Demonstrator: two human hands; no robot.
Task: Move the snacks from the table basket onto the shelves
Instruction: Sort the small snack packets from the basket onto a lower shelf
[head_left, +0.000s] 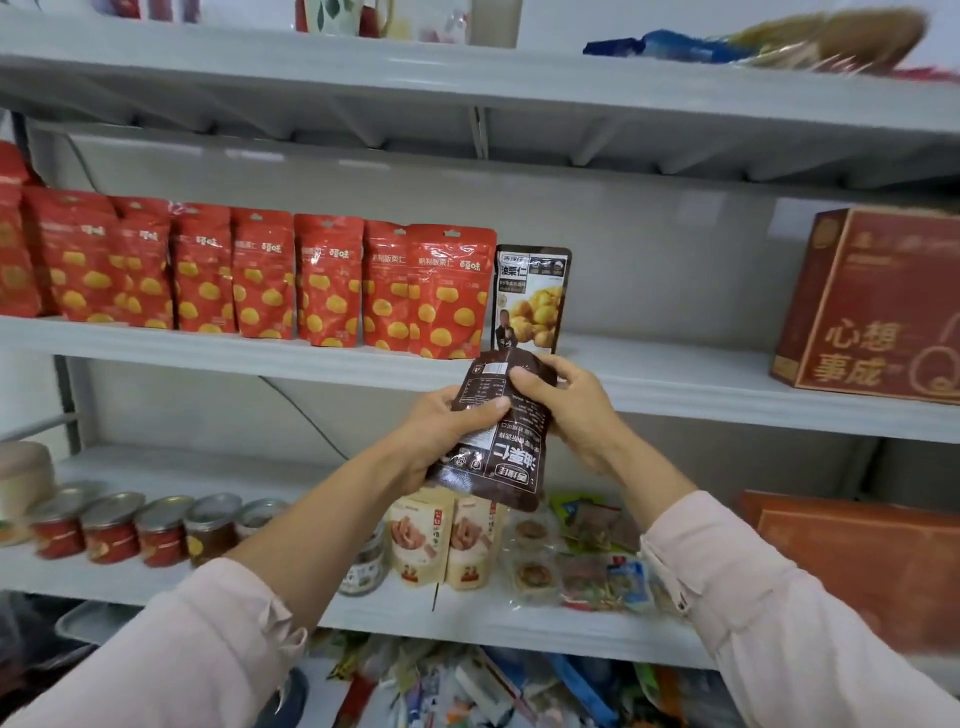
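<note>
- Far left, middle shelf (675, 384): a row of red pouches (327, 280) stands upright, packed edge to edge w/ fronts facing out.
- Left hand (441, 431), arm raised from lower left in a pale pink sleeve, grasps the lower-left part of a brown pouch (511, 447). The thumb is laid across the printed face and the fingers are tucked behind.
- The brown pouch is held in the air in front of the shelf's front lip, not yet on the shelf. Its long axis runs approx. vertical, leaning a little. The print reads upside down and the label side faces the camera.
- Directly above its upper end, a twin pouch (532, 296) stands upright on the shelf just right of the last red one, front facing out.
- Key relation: the open shelf space lies up and slightly right of the grip, beside the twin. By the look of it, the held pouch needs flipping end for end and turning face out before it can stand there.
- Right hand (576, 410), nearer that gap, clasps the pouch's upper-right edge, thumb on the face and fingers curled round the side. Its forearm angles in from lower right.
- Far right: a red box (872, 306) sits on the same shelf, well apart from the pouches, w/ bare shelf btwn them.
</note>
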